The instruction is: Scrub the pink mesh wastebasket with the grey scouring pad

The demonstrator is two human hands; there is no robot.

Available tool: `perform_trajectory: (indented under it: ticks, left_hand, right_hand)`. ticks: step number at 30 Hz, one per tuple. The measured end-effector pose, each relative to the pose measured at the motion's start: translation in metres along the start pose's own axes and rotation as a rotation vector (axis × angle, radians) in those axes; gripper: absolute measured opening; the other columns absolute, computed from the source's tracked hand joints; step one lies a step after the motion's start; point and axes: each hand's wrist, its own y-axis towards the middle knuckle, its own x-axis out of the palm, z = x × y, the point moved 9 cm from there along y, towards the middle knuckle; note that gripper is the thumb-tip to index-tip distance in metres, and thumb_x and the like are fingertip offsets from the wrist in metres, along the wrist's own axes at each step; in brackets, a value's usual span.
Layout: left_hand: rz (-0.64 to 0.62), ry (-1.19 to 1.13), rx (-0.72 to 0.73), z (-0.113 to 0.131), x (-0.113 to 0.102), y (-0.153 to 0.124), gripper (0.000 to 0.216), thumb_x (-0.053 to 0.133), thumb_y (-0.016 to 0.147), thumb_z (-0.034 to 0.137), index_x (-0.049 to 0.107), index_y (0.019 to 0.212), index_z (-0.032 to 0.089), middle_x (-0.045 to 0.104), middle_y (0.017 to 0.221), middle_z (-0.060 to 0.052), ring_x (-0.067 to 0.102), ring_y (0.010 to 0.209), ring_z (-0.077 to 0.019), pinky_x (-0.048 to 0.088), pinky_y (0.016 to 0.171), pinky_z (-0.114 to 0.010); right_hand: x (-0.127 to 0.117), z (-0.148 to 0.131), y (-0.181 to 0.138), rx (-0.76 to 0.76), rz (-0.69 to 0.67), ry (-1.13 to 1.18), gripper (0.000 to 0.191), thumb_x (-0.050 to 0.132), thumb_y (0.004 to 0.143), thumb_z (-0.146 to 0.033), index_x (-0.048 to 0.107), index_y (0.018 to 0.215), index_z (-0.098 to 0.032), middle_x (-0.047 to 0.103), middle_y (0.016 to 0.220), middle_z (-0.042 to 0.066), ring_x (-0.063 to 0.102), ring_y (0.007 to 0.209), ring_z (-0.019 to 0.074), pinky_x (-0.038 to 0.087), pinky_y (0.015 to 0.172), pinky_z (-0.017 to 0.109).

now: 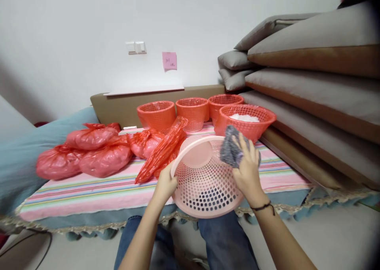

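A pale pink plastic basket [204, 183] with round holes is tilted, its open mouth facing me above the front edge of the striped cloth [97, 198]. My left hand [166, 183] grips its rim on the left side. At the right side, my right hand [247, 165] is closed on a grey cloth [230, 147] held at the upper right of the rim. Just behind stands a red basket [247, 129] with something white inside. A crumpled red plastic bag [164, 155] lies to the left, behind my left hand.
Several tied red bags [105, 159] are heaped on the left. Three more red baskets, among them a middle one [192, 113], line the back. Grey and brown cushions [311, 92] are stacked at the right. A pink note [169, 60] and switches [135, 48] are on the wall.
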Motion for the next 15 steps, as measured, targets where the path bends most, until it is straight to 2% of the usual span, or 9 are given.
perform_trajectory:
  ticks: [3,6,10,13,15]
  left_hand:
    - [-0.173,0.047,0.093,0.037,0.004,0.026,0.067,0.043,0.057,0.000,0.070,0.116,0.016,0.074,0.119,-0.006,0.067,0.111,-0.0248,0.046,0.108,-0.044]
    - [-0.151,0.051,0.113,0.044,0.007,0.032,0.070,0.046,0.060,0.000,0.065,0.125,0.016,0.068,0.131,-0.008,0.062,0.121,-0.0247,0.041,0.113,-0.044]
    - [0.032,-0.015,-0.010,0.006,0.015,0.003,0.061,0.056,0.069,0.009,0.060,0.130,0.017,0.066,0.133,-0.010,0.061,0.124,-0.0261,0.041,0.113,-0.046]
    - [0.099,-0.091,-0.067,-0.023,0.034,-0.030,0.061,0.056,0.073,0.012,0.054,0.134,0.017,0.062,0.138,-0.012,0.057,0.129,-0.0262,0.040,0.114,-0.045]
    - [0.127,-0.118,-0.088,-0.036,0.044,-0.045,0.063,0.056,0.074,0.014,0.051,0.137,0.016,0.060,0.140,-0.014,0.055,0.132,-0.0261,0.038,0.115,-0.045]
  right_hand:
    - [0.009,-0.065,0.028,-0.298,-0.164,-0.106,0.099,0.049,0.067,-0.001,0.029,0.156,-0.039,0.019,0.166,-0.009,0.004,0.152,0.0396,0.009,0.117,0.074]
    - [0.019,-0.094,0.032,-0.428,-0.223,-0.145,0.096,0.051,0.070,0.000,0.030,0.155,-0.040,0.023,0.165,-0.009,0.003,0.152,0.0382,0.008,0.118,0.072]
    - [0.019,-0.074,0.027,-0.342,-0.191,-0.167,0.101,0.051,0.070,0.000,0.021,0.158,-0.040,0.018,0.167,-0.007,0.003,0.152,0.0385,0.012,0.117,0.072]
    - [0.010,-0.041,0.018,-0.193,-0.132,-0.169,0.104,0.048,0.069,0.000,0.015,0.159,-0.039,0.008,0.168,-0.006,-0.001,0.152,0.0398,0.013,0.116,0.074]
    - [0.005,-0.010,0.005,-0.042,-0.084,-0.154,0.102,0.048,0.070,-0.001,0.014,0.160,-0.035,0.003,0.169,-0.004,-0.001,0.152,0.0415,0.015,0.115,0.074]
